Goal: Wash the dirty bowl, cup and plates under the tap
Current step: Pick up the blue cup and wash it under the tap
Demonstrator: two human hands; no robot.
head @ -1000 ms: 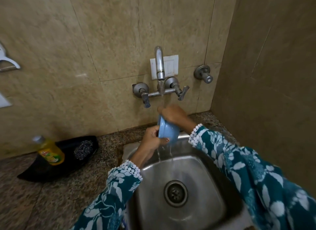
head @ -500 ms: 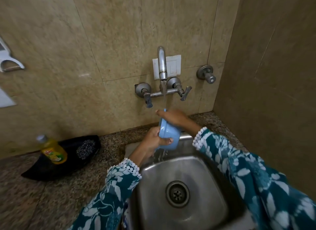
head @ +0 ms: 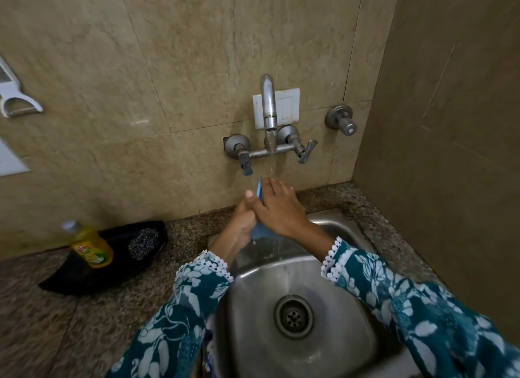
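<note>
Cup (head: 259,191) — mostly hidden, gripped between both hands, under tap (head: 268,107) stream

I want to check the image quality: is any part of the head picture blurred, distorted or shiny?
Head view: the hands, left and right, and the blue cup between them look soft with motion blur; wall tile lines bow from the wide-angle lens; the steel sink shows soft reflections; the light is even and rather dim.

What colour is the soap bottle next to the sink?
Yellow, with a silvery cap; the head view shows the bottle best.
</note>
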